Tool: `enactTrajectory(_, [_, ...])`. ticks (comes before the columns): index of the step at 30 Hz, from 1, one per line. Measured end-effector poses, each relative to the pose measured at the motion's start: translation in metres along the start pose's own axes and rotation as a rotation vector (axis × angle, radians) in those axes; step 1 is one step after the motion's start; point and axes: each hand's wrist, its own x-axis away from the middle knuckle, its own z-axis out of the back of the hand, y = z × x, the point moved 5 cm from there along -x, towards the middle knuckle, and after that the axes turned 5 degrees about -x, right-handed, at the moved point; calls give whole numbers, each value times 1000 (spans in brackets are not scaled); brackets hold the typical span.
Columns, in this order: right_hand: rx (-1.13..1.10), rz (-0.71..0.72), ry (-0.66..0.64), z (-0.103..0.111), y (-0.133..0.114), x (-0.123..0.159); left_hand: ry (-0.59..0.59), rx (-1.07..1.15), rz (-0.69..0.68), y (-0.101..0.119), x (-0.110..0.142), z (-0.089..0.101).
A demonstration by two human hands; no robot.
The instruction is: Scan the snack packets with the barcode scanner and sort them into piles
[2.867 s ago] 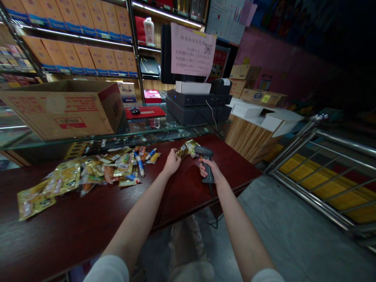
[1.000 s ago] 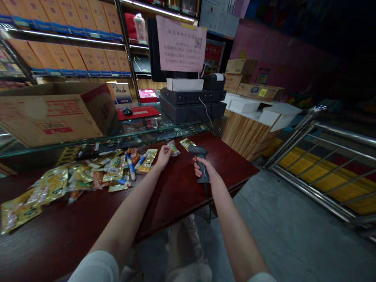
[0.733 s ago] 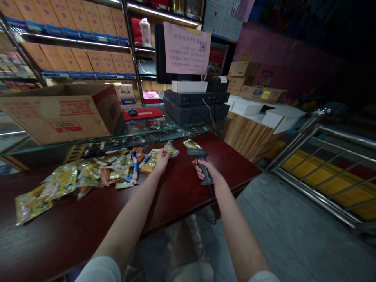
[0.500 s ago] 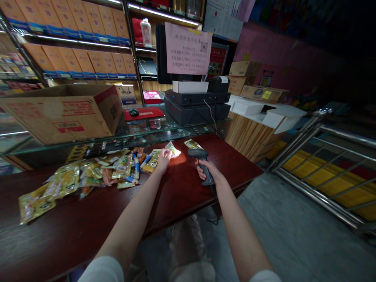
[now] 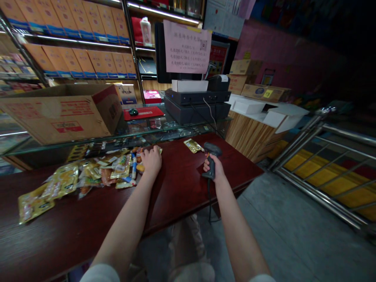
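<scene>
My left hand [image 5: 151,160] rests palm down over the right end of a heap of snack packets [image 5: 117,168] on the dark red table [image 5: 176,188]. Its fingers look bent and spread apart over the packets; their tips are hidden. A gold packet's edge peeks out beside it. The heap holds gold pouches, clear-wrapped sausages and blue-and-white tubes. My right hand [image 5: 214,166] grips a dark grey barcode scanner [image 5: 212,149] by its handle, its head raised above the table. Just left of the scanner head, a single gold snack packet [image 5: 192,145] lies apart from the heap.
A large open cardboard box [image 5: 55,117] stands on the glass counter [image 5: 132,135] behind the table. A mouse [image 5: 133,112], a cash drawer [image 5: 194,111] and a monitor with a pink notice [image 5: 188,47] are there too. Metal railing [image 5: 317,172] runs along the right. The scanner cable hangs over the table edge.
My left hand has moved left onto the heap; the clear snack packet it held is out of sight. My right hand has shifted the scanner right, and its light on the table is gone.
</scene>
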Motion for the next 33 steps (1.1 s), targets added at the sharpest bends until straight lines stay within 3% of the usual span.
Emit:
enactTrajectory(4, [-63,44,68,6,-6,-1,19,-122,204,-27,2,7])
enactTrajectory(6, [-67,53,74,7,-7,0,84,-125,174,-25,2,10])
enactTrajectory(9, [-79,63,70,6,-6,1,88,-31,-66,9,-4,7])
enactTrajectory(11, [-82,61,65,6,-5,0,-7,99,-178,42,-11,-4])
enactTrajectory(13, [-80,53,63,6,-4,0,-174,245,-135,72,-22,-22])
enactTrajectory(16, [-85,45,77,6,-2,-2,-401,316,94,108,-38,-53])
enactTrajectory(21, [-78,33,86,6,0,-4,-341,286,183,144,-49,-73])
enactTrajectory(25, [-49,28,66,5,2,-6,-299,284,170,149,-49,-77])
enactTrajectory(33, [5,23,75,6,6,-9,-353,368,114,138,-55,-86])
